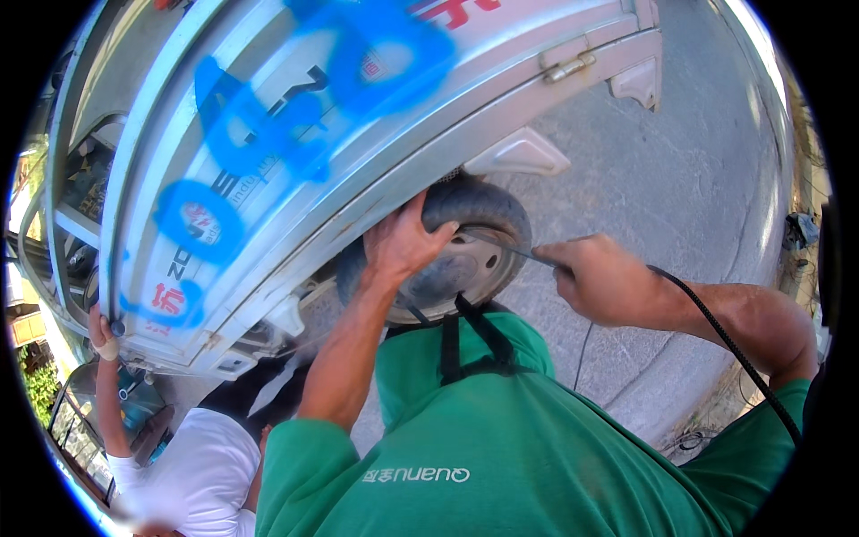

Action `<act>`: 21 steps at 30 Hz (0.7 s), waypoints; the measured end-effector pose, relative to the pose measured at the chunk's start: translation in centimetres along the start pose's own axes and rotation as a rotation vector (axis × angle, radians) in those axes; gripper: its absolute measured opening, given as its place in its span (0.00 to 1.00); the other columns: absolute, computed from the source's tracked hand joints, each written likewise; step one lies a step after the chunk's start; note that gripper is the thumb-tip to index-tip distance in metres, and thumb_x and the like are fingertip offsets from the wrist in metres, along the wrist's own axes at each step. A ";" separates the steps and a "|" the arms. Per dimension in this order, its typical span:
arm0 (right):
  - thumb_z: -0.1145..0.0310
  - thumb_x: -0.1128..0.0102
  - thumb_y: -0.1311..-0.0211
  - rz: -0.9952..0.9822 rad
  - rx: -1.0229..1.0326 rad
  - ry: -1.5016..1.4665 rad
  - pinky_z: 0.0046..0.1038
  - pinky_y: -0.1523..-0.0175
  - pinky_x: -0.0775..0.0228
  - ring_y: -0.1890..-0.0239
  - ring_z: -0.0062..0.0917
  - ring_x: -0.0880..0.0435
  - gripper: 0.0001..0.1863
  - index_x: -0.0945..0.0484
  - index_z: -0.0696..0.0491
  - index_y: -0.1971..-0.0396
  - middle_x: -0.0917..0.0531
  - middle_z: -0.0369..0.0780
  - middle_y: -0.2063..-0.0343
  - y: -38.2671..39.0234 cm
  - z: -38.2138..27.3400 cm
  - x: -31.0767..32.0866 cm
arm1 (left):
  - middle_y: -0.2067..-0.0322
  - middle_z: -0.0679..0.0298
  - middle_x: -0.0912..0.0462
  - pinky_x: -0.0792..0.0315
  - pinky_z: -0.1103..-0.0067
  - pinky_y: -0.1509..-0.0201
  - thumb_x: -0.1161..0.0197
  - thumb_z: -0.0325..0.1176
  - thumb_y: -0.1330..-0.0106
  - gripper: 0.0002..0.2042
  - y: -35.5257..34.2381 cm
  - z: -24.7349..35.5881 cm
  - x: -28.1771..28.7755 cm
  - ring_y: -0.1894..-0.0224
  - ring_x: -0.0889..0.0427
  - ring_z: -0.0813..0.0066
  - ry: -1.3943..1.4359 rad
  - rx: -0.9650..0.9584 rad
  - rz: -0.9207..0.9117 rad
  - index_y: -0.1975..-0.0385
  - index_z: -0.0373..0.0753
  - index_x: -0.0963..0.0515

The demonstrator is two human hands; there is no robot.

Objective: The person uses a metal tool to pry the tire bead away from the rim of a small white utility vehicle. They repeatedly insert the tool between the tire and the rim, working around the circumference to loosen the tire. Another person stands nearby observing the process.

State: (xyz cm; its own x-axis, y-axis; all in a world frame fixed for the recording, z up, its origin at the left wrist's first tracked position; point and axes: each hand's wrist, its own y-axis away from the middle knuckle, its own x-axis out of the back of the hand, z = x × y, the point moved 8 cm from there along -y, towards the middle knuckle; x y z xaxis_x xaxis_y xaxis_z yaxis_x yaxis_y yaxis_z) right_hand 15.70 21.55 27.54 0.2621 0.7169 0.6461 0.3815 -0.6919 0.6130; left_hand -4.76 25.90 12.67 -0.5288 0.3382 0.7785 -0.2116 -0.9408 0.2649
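**Two hands at the wheel, tight under the panel's edge**

Over at the lower left, a co-worker in a white shirt [201, 452] has a hand [105, 336] on the corner of the silver, blue-sprayed vehicle panel [295, 134], whose lower edge slants up to the upper right. Into the centre now: the left hand [403, 246] reaches up to the tyre [479, 201], thumb and forefinger spread apart; whether it presses or only rests, I can't tell. There's the wheel, mid-frame, just below that panel edge: heavy, I'd judge, with stiff rubber and a hard, dusty rim [420, 288]; the tread shoulder looks the surest hold. Just right of it, the right hand's [604, 282] fingers are clamped round a thin grey stem [517, 248] aimed at the rim; it looks light and rigid, best held at the thick end. Behind that fist, a dark braided hose [720, 333], flexible by its curve, runs to the lower right. Close quarters to the left under that metal edge; open pavement [662, 179] at the right gives the right arm its room.
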 end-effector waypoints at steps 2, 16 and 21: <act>0.77 0.45 0.40 -0.047 -0.033 -0.008 0.43 0.51 0.20 0.60 0.50 0.13 0.20 0.18 0.61 0.48 0.14 0.57 0.63 -0.8 0.0 0.5 | 0.33 0.49 0.28 0.39 0.58 0.26 0.28 0.56 0.47 0.41 -0.1 -0.2 -0.1 0.29 0.33 0.47 -0.016 -0.018 0.030 0.30 0.53 0.30; 0.73 0.49 0.36 -0.109 -0.105 -0.050 0.44 0.46 0.21 0.58 0.51 0.13 0.26 0.26 0.59 0.36 0.14 0.58 0.62 2.0 0.0 -2.4 | 0.33 0.50 0.28 0.39 0.59 0.26 0.32 0.59 0.43 0.40 1.3 1.7 0.8 0.29 0.33 0.48 0.008 -0.074 0.016 0.30 0.51 0.30; 0.71 0.50 0.33 -0.282 -0.269 -0.313 0.33 0.64 0.27 0.74 0.31 0.21 0.34 0.39 0.53 0.26 0.19 0.41 0.71 2.5 0.6 -2.6 | 0.31 0.44 0.30 0.45 0.63 0.23 0.45 0.63 0.31 0.38 -2.6 0.4 -1.1 0.27 0.35 0.48 0.240 -0.090 -0.253 0.32 0.36 0.29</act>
State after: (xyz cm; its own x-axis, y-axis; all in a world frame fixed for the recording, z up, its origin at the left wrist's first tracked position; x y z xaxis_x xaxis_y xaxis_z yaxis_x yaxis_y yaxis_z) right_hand 16.49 17.98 27.15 0.4503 0.8425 0.2959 0.2449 -0.4352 0.8664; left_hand -3.34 27.98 11.32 -0.6262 0.5664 0.5358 -0.4266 -0.8241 0.3726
